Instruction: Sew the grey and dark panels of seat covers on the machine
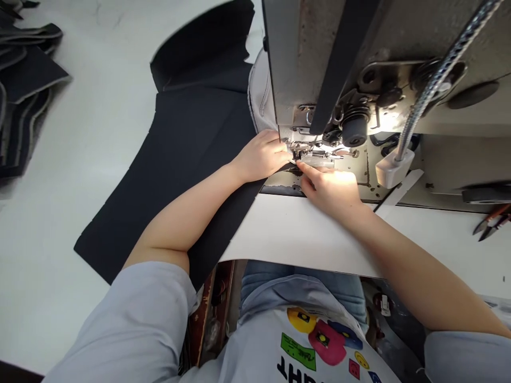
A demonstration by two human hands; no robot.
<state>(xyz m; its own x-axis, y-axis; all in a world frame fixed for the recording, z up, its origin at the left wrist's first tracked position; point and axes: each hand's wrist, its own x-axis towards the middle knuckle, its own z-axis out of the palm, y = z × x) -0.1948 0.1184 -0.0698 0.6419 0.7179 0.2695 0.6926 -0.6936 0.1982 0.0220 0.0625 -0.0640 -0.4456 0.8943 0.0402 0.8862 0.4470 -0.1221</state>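
A large black fabric panel [191,133] lies across the table and runs in under the head of a sewing machine [303,58]. My left hand [263,155] is closed on the panel's edge just left of the presser foot [297,151], fingers curled and bunched. From the other side, my right hand [333,189] reaches in with its index finger stretched to the fabric edge at the foot; its other fingers are bent beneath the palm. Light grey fabric [263,96] shows behind the panel, partly hidden by the machine. The needle tip cannot be made out.
A pile of dark cut pieces [27,96] lies at the far left of the white table [99,69]. A lamp [395,167] on a flexible braided neck hangs right of the needle area. Orange-handled snips [493,221] lie at the right edge.
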